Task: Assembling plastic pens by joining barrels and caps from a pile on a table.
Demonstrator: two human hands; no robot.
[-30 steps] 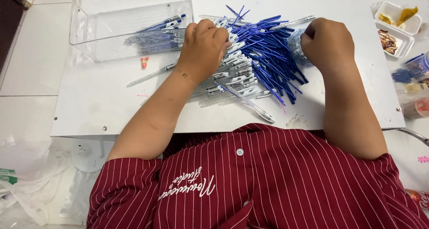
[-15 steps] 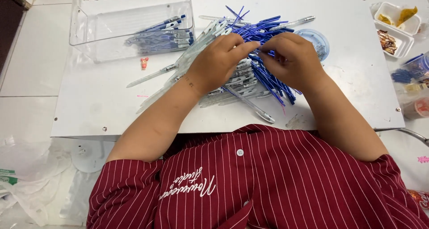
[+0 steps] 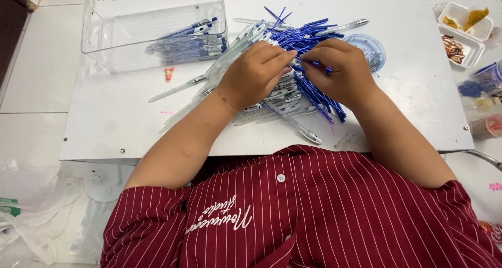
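Centrally on the white counter (image 3: 104,127), both hands meet over a heap of pens (image 3: 277,98) and blue refills (image 3: 314,90). Left hand (image 3: 256,72) curls, fingers pinching a pen; right hand (image 3: 337,69) pinches a refill at the same spot, tips touching, seemingly to line the two up. Clear tray (image 3: 104,43) at upper left holds a row of pens. Round lid (image 3: 368,46) lies just beyond the right hand.
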